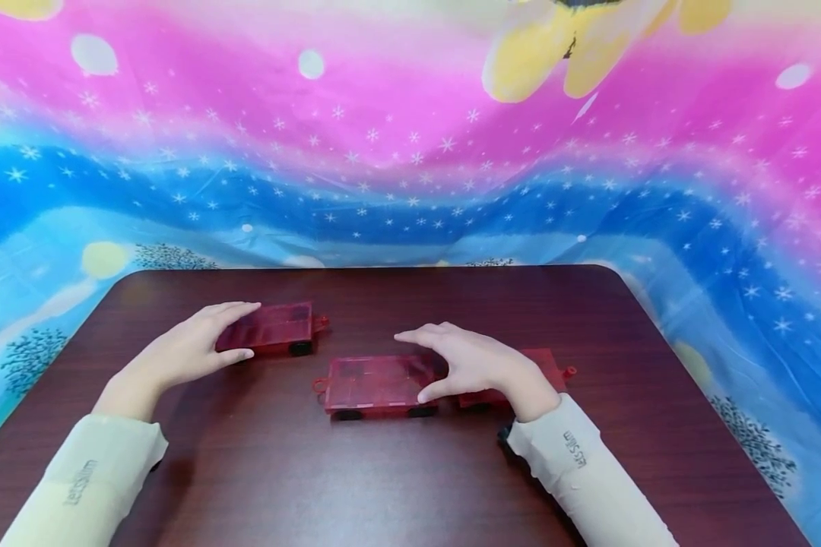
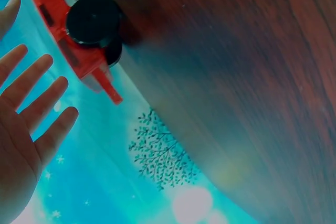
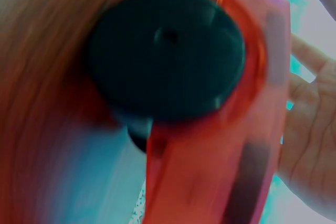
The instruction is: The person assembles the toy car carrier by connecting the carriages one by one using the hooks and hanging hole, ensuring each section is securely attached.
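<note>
Head view: three flat, translucent red plastic wagons with black wheels sit on a dark reddish-brown wood-grain bench [image 1: 260, 471].

Left hand [image 1: 191, 351] at the left end of the far-left red wagon [image 1: 274, 328], fingers nearly straight over its near-left corner, thumb low beside its front edge. Whether the fingers actually touch the top cannot be told from here. In the left wrist view, the same hand [image 2: 26, 124] shows an open palm with fingers spread and straight, apart from the wagon [image 2: 63, 30]; one black wheel [image 2: 93, 19] and a small red hitch tab [image 2: 111, 92] are visible.

Right hand [image 1: 475, 366] arches over the right end of the middle red wagon [image 1: 372, 384], fingers extended above its top, thumb down against the front right edge near a wheel. Grip is loose, not a full clasp.

The third red wagon [image 1: 550, 366] lies just behind and to the right of that hand, partly hidden by it, with a hitch loop at its right end.

Right wrist view is blurred: a large black wheel [image 3: 165, 53] and the red wagon body [image 3: 220, 156] fill the frame, palm [image 3: 310, 145] behind.

A bright pink, blue and yellow starry cloth [image 1: 410, 152] hangs behind the bench. Pale cream sleeves [image 1: 89, 479] cover both forearms.
</note>
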`<action>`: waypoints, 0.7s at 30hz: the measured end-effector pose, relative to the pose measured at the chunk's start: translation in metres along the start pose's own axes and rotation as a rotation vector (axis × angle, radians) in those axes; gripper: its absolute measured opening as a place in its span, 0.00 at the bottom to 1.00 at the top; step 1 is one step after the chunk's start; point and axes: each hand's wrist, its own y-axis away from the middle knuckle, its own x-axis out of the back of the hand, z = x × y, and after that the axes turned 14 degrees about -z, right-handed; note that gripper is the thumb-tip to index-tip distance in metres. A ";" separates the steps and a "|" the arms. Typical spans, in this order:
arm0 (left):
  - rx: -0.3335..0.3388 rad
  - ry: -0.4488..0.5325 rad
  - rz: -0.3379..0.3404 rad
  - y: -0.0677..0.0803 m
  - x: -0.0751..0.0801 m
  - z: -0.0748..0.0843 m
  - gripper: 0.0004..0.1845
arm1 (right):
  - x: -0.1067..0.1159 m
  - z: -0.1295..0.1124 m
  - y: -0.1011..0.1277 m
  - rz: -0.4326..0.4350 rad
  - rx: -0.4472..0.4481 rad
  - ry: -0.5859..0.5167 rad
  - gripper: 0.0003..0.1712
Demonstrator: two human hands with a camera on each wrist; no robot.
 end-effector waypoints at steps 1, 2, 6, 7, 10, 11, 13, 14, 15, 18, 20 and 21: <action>0.003 0.005 -0.005 -0.002 -0.001 -0.001 0.45 | -0.001 -0.002 -0.002 -0.011 0.002 0.001 0.51; 0.007 0.009 -0.011 -0.004 -0.002 -0.002 0.45 | -0.001 -0.004 -0.004 -0.019 0.006 0.003 0.51; 0.016 0.022 -0.036 -0.011 -0.005 -0.004 0.47 | -0.004 -0.012 -0.011 -0.044 0.012 0.014 0.49; 0.018 0.024 -0.042 -0.013 -0.005 -0.004 0.48 | -0.005 -0.013 -0.012 -0.048 0.016 0.020 0.48; 0.027 0.026 -0.061 -0.018 -0.006 -0.004 0.49 | -0.008 -0.017 -0.015 -0.055 0.027 0.040 0.47; 0.027 0.023 -0.065 -0.020 -0.006 -0.004 0.49 | -0.008 -0.018 -0.016 -0.059 0.030 0.044 0.47; 0.027 0.021 -0.072 -0.023 -0.006 -0.004 0.50 | -0.009 -0.019 -0.018 -0.066 0.034 0.050 0.47; 0.027 0.022 -0.077 -0.024 -0.006 -0.004 0.50 | -0.009 -0.020 -0.019 -0.070 0.035 0.051 0.47; 0.028 0.020 -0.082 -0.025 -0.006 -0.003 0.51 | -0.009 -0.021 -0.019 -0.075 0.034 0.049 0.48; 0.036 0.009 -0.097 -0.028 -0.007 -0.004 0.51 | -0.011 -0.023 -0.022 -0.093 0.034 0.054 0.49; 0.039 0.003 -0.105 -0.030 -0.007 -0.004 0.50 | -0.012 -0.024 -0.023 -0.102 0.031 0.057 0.49; 0.036 -0.002 -0.108 -0.030 -0.008 -0.004 0.50 | -0.013 -0.023 -0.024 -0.107 0.027 0.058 0.49</action>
